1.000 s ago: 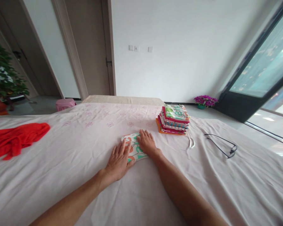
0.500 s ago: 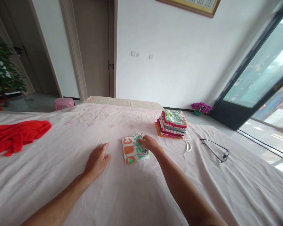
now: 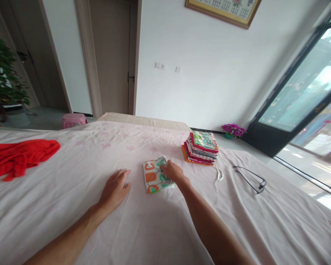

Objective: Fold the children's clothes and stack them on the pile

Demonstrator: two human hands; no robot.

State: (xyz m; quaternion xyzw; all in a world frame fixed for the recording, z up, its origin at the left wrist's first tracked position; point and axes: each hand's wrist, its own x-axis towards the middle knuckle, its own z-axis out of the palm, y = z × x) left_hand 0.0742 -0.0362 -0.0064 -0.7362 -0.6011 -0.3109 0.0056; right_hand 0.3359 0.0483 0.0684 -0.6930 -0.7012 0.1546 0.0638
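Note:
A folded cloth (image 3: 151, 177) with an orange, green and white pattern and thin black lines lies flat on the pale bedsheet (image 3: 127, 228). My right hand (image 3: 173, 172) is on its right side, fingers curled down and closed against the fabric; the fingertips are partly hidden. To the left of the cloth, my left hand (image 3: 116, 187) rests on the sheet with its fingers stretched and thumb apart, holding nothing. Beyond my right hand stands a stack of folded cloths (image 3: 201, 149), the top one in a similar print, with white strings (image 3: 218, 175) trailing from it.
Black-framed glasses (image 3: 251, 178) lie on the sheet at the right. A crumpled red cloth (image 3: 22, 156) is at the far left. Past the edge are a pink stool (image 3: 74, 120), purple flowers in a pot (image 3: 233, 130) and a glass door (image 3: 289, 99).
My right hand has shifted slightly down from the cloth's upper corner onto its right side. My left hand has moved a little to the right. The view has tilted slightly.

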